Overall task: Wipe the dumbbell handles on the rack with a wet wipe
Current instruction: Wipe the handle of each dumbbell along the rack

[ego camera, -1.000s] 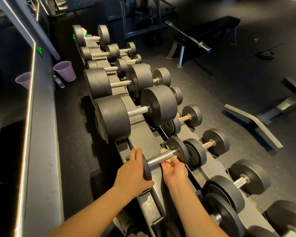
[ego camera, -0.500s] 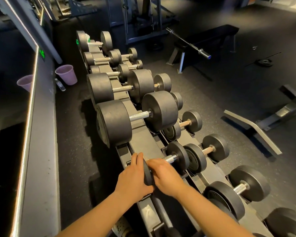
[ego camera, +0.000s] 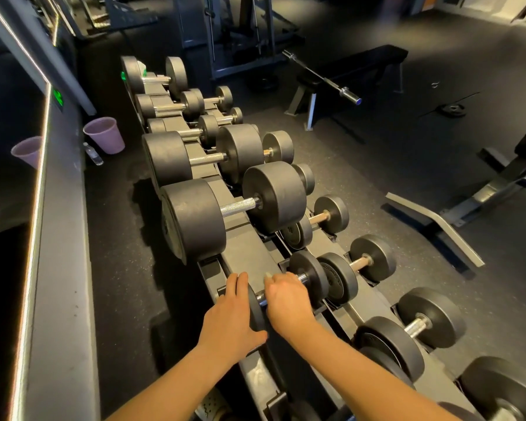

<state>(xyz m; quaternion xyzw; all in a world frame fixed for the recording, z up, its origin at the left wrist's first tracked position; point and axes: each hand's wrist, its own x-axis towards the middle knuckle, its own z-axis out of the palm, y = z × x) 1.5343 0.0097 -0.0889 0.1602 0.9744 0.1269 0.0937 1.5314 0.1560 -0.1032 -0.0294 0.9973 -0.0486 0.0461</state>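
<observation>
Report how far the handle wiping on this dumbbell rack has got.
Done: nothing shows which handles are already wiped. In hand: the right hand wraps the small dumbbell's handle at the near end of the rack, while the left hand rests on its near plate; no wipe shows. Left, probably: the big dumbbells' handles farther along and the lower row.

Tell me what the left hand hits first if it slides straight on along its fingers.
The left hand would cross bare rack, then probably meet the big dumbbell near its handle; depth is unclear.
</observation>
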